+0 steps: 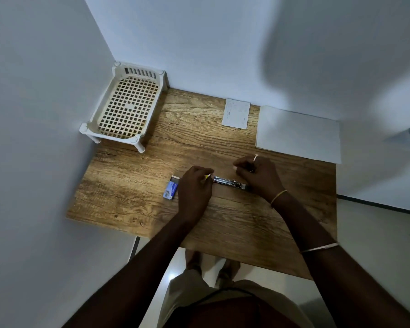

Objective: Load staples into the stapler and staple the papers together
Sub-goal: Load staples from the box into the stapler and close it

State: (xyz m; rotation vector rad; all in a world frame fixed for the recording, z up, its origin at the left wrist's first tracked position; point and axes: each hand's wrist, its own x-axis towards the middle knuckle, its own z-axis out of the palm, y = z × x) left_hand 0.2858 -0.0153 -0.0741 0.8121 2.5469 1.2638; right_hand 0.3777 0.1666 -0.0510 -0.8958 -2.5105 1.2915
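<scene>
A metal stapler (pixel 230 183) lies opened flat on the wooden table (pixel 133 185), its shiny staple channel facing up. My left hand (pixel 194 188) grips its left end, where a bit of yellow shows. My right hand (pixel 258 174) curls over the right end, fingers bent above the channel; whether they pinch staples is hidden. A small blue staple box (pixel 171 190) lies just left of my left hand, its end open. A stack of white papers (pixel 298 134) rests at the back right of the table.
A cream plastic basket rack (pixel 126 105) on short legs stands in the back left corner against the walls. A small white card (pixel 236 113) lies near the back wall. The table's front edge (pixel 223 250) is close to my body.
</scene>
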